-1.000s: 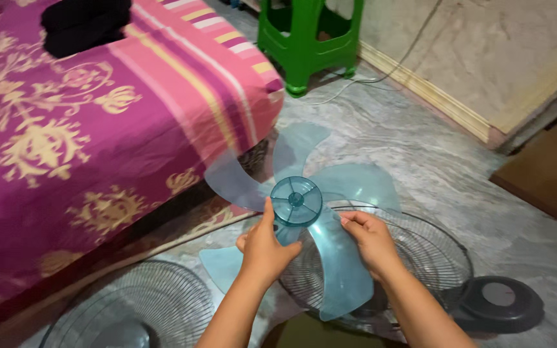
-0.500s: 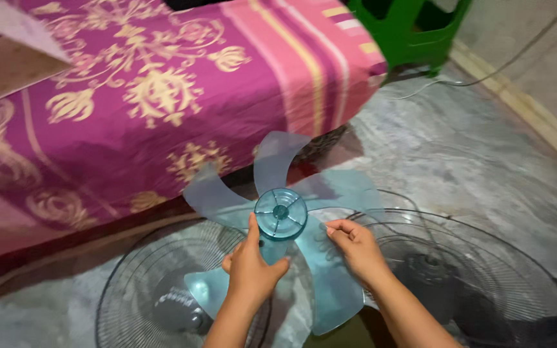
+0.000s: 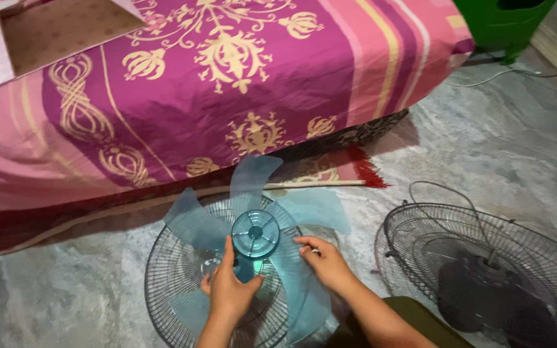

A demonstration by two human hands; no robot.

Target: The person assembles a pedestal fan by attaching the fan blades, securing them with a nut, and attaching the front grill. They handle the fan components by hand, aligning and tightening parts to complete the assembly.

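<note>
A translucent blue fan blade (image 3: 256, 233) with several vanes is held above a round wire fan guard (image 3: 169, 270) lying on the floor. My left hand (image 3: 229, 289) grips the blade at its round hub from below. My right hand (image 3: 325, 261) pinches one vane at the hub's right side. A second wire guard (image 3: 420, 238) with the dark fan motor (image 3: 478, 290) behind it lies on the floor to the right, apart from both hands.
A bed with a magenta and pink patterned cover (image 3: 214, 84) fills the upper left. A flat cardboard piece (image 3: 59, 26) lies on it. A green plastic stool (image 3: 504, 22) stands at the top right. A thin cable (image 3: 517, 72) runs over the marbled grey floor (image 3: 498, 142).
The view has swung left and down. Both hands carried the blade left, from over the guard with the motor to over the other wire guard. The grips are unchanged.
</note>
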